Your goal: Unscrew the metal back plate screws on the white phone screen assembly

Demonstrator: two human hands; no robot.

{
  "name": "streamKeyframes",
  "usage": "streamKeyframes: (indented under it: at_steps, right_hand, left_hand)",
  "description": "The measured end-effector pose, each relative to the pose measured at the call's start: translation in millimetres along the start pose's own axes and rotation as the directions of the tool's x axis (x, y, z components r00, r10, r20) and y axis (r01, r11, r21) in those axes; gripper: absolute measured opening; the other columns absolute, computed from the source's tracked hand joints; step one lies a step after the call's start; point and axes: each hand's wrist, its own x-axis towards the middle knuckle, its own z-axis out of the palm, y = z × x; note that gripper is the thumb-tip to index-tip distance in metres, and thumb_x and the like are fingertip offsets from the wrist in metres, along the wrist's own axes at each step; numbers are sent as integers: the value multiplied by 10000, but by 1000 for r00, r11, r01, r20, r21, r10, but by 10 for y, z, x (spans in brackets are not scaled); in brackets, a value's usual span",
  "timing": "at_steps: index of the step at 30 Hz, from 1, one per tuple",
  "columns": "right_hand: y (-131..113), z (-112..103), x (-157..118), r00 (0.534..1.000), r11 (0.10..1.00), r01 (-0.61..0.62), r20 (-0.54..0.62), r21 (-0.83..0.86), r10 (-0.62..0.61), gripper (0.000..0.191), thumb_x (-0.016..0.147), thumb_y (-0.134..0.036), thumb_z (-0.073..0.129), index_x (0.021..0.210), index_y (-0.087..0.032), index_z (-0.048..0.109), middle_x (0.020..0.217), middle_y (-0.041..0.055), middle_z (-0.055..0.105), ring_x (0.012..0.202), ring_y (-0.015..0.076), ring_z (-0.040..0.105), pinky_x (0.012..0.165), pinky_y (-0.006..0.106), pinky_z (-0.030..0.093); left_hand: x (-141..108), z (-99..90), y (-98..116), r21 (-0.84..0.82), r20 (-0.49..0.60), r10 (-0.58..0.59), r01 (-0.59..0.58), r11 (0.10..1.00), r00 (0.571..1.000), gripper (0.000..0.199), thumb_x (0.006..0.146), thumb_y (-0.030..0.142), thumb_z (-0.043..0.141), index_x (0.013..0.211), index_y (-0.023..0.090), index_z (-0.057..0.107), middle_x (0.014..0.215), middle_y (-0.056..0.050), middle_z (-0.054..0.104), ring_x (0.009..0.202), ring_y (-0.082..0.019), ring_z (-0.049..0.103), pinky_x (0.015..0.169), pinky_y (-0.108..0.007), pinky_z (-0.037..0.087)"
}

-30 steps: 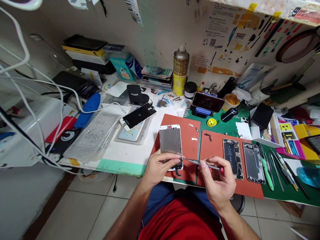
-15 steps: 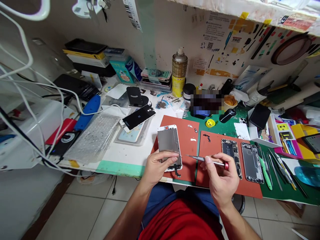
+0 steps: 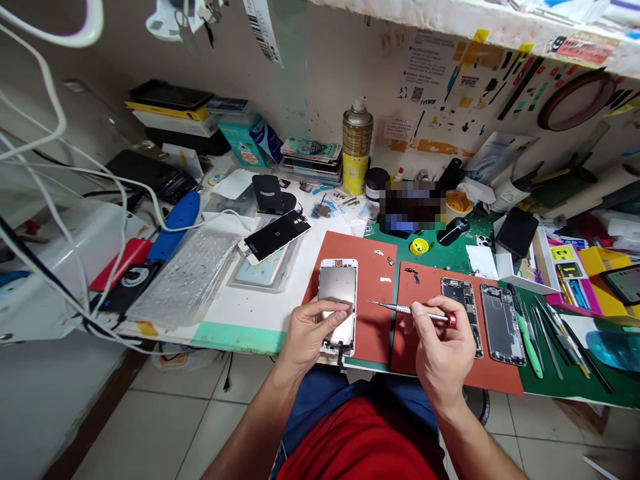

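Gripping a screwdriver in its fingers, the right hand is right of the white-framed screen; the left hand overlaps that screen, its hold undeterminable.

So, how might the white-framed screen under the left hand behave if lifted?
The screen would probably stay stiff, being one flat panel. It looks thin, so it may crack if bent. The narrow dark cable at its near edge would likely flop.

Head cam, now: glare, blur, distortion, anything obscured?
Head view: bright sheen on the screen panel at the left hand; head view: pixelated block right of the spray can hides detail; head view: wide-angle stretch toward the edges; head view: screwdriver in the right hand reads fairly sharp.
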Motion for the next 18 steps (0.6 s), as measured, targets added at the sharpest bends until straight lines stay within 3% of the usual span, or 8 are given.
streamKeyframes:
  at_steps: [9,18]
  right_hand:
    - [-32,-34,-10,1000,999,3,-17,-36,-4,314,905,-369,843,1062,-214,621,720,-15,739,592,181,747,578,286,591]
    - [-109,-85,-166,999,1000,-6,42,5,5,271,912,-308,839,1072,-218,640,744,-10,759,585,160,745,570,249,603]
  left_hand:
    - [-67,69,75,-35,-18,-14,13,999,1000,222,718,432,955,822,252,877,927,-82,841,931,-242,776,897,-346,636]
    - [-219,175,205,-220,-17,-90,84,972,996,263,629,445,1009,765,266,873,847,-67,835,738,-161,752,683,-224,618]
